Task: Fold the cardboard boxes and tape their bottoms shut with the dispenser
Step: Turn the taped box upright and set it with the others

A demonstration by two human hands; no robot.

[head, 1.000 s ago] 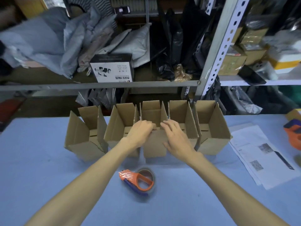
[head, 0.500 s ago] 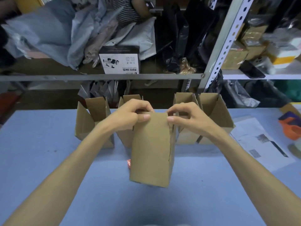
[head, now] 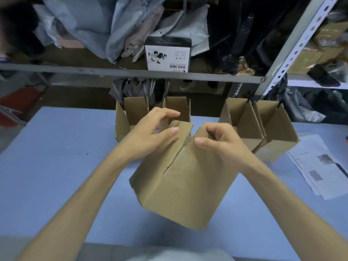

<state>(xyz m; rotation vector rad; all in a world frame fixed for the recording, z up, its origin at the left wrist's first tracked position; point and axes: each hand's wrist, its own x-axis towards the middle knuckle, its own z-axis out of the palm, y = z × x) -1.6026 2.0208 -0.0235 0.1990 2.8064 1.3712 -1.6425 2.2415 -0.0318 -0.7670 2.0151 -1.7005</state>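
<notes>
cardboard box (head: pixel 180 185) tilted lengthwise away, flaps (head: pixel 184 129) far

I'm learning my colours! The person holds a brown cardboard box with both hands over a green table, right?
Not quite: the table is blue, not green. The head view shows the left hand and right hand both holding the brown cardboard box over it.
</notes>
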